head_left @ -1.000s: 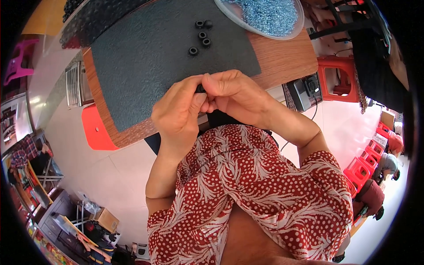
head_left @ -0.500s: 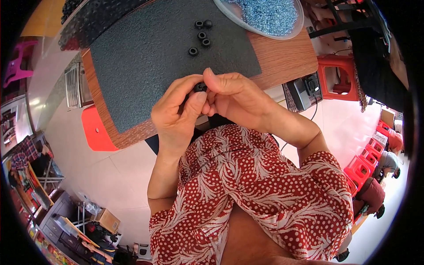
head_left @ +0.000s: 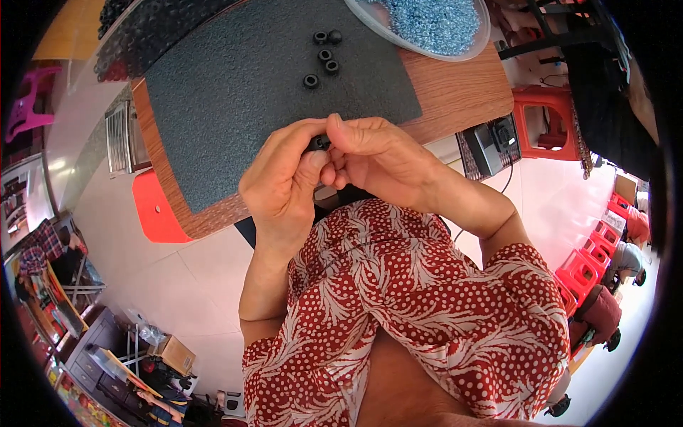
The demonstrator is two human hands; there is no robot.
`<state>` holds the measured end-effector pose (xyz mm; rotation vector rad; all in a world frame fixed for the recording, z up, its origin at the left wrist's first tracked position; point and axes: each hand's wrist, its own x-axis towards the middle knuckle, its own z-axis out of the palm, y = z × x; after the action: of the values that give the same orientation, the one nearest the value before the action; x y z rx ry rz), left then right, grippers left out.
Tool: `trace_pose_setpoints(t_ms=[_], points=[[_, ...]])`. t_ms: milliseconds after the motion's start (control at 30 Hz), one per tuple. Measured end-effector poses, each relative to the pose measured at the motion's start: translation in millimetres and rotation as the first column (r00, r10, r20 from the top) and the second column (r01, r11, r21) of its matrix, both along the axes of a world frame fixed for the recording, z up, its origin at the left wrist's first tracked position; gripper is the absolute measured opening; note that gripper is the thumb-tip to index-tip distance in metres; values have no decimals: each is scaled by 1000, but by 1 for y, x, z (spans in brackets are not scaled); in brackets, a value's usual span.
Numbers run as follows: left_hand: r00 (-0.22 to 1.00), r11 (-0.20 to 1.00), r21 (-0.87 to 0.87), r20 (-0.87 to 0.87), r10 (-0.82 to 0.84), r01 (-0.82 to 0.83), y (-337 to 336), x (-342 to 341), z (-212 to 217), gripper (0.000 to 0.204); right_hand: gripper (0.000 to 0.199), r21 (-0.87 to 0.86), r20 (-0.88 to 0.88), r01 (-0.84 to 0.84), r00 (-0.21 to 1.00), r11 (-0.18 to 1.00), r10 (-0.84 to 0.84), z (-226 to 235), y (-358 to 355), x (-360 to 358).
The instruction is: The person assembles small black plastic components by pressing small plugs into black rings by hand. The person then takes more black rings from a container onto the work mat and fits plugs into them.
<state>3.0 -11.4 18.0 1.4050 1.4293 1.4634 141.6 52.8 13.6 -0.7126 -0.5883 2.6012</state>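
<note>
My left hand (head_left: 281, 171) and my right hand (head_left: 366, 149) meet above the near edge of a dark textured mat (head_left: 228, 99). Between them is a small black ring-shaped part (head_left: 318, 143), pinched by the left thumb and fingers. The right thumb and fingertips press against its right side, and fingers cover much of it. On the mat beyond my hands lie several similar black round parts (head_left: 325, 56), most with a hole showing.
The mat lies on a wood-grain table (head_left: 462, 92). A clear tub of bluish small pieces (head_left: 437, 25) stands at the far right, a clear container of black rings (head_left: 153, 35) at the far left. Red stools (head_left: 546, 121) and a black device (head_left: 487, 149) are beside the table; people sit farther right.
My left hand has shifted slightly left and turned a little with the black part. The right hand stays nearly in place, and the parts on the mat have not moved.
</note>
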Motion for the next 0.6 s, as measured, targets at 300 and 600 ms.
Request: trace_pose_setpoints(t_ms=[300, 600], points=[[962, 996, 94, -271, 30, -4, 4, -3, 2, 18, 31, 146, 170, 36, 984, 989, -61, 5, 2, 3], [953, 996, 75, -294, 67, -47, 1, 7, -6, 17, 12, 564, 234, 201, 891, 801, -389, 4, -5, -1]])
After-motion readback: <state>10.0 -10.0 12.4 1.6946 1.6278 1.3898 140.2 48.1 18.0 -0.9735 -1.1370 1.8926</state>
